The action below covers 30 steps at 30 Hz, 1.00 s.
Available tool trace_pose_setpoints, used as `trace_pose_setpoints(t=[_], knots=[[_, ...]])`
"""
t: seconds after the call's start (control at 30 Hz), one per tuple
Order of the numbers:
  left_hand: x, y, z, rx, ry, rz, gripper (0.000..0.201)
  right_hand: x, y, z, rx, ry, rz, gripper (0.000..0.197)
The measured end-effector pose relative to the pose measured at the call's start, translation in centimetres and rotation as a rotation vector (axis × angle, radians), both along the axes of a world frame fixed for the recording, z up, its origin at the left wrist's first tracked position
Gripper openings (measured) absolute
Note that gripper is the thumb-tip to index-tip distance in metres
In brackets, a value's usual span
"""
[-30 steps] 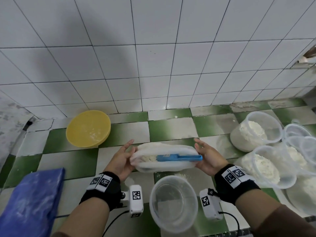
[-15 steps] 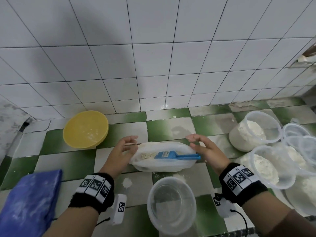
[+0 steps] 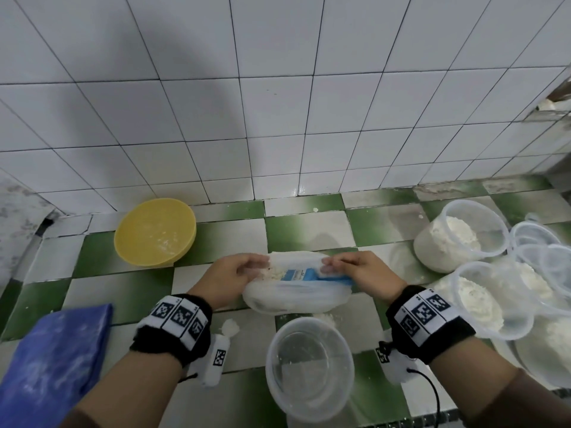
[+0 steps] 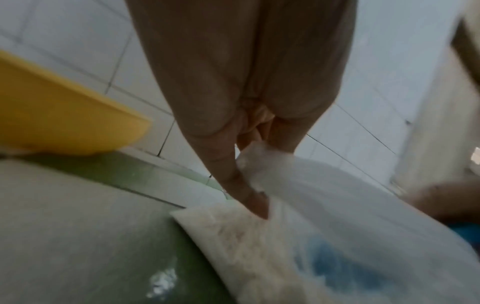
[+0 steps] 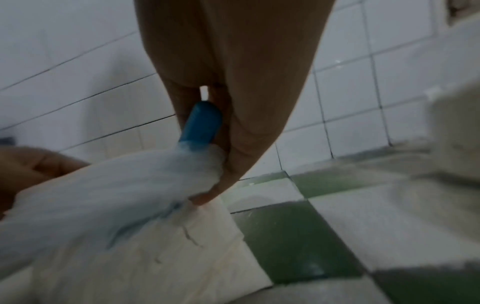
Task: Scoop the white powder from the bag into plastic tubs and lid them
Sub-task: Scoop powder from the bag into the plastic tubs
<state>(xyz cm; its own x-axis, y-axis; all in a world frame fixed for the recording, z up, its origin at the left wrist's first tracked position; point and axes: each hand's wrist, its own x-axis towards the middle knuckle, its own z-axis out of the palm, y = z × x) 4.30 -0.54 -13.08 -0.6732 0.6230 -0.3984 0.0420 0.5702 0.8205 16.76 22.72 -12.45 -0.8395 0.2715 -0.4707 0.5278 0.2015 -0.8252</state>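
a blue sheet [image 3: 52, 362], dusted white, is seen at the far left on the green-and-white checked floor [image 3: 306, 233]. a yellow bowl [image 3: 155, 231] with traces of powder is placed further back, near the white tiled wall [image 3: 278, 103]. a small clump of spilled powder [image 3: 230, 327] is noted on the floor just beside the left wrist.

the left hand [image 3: 230, 279] is found clenched on the left end of the bag's [image 3: 296, 299] upper edge, the plastic being pinched between thumb and fingers; in the left wrist view the film is seen gathered at the fingertips [image 4: 255, 205]. the bag lies on the floor between the two hands, its mouth held partly apart. white powder [image 3: 276, 274] is visible inside it, together with a blue scoop [image 3: 301, 275], which is covered partly by the plastic. an empty clear tub [image 3: 310, 369] stands in front of the bag, nearest the person, apart from both hands.

the right hand [image 3: 361, 271] is found grasping the right end of the bag's edge; in the right wrist view the scoop's handle [image 5: 202, 123] is seen lying against the fingers with the gathered plastic. whether the handle itself is gripped cannot be told.

at the right, well apart from the grip, two open tubs filled with powder [image 3: 460, 236] [image 3: 491, 304] are recorded, with a stack of clear lids [image 3: 543, 251] beside them.
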Motion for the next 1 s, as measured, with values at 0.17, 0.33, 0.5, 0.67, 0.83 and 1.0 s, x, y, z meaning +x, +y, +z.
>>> trace_pose_setpoints(t=[0.17, 0.33, 0.5, 0.67, 0.83, 1.0], knots=[[-0.7, 0.2, -1.4, 0.287, -0.44, 0.302, 0.029, -0.1, 0.9, -0.6, -0.538, -0.055, -0.311, 0.02], [-0.7, 0.0, -1.9, 0.501, -0.717, 0.482, 0.03, -0.4, 1.5, -2.0, -0.788, -0.057, -0.484, 0.03], [-0.5, -0.3, -2.2, 0.602, -0.804, 0.607, 0.034, -0.6, 1.6, -2.2, -0.845, -0.022, -0.593, 0.034], [-0.2, -1.0, -2.2, 0.534, -0.763, 0.644, 0.032, 0.3, 0.6, -1.6, -0.698, 0.019, -0.503, 0.041], [0.5, -2.1, -1.0, 0.291, -0.85, 0.6, 0.041, 1.8, 0.6, -1.9, -0.669, -0.119, -0.544, 0.059], [1.0, -1.5, -1.9, 0.546, -0.944, 0.798, 0.054, 1.4, 0.2, -1.9, -0.848, -0.043, -0.645, 0.076]])
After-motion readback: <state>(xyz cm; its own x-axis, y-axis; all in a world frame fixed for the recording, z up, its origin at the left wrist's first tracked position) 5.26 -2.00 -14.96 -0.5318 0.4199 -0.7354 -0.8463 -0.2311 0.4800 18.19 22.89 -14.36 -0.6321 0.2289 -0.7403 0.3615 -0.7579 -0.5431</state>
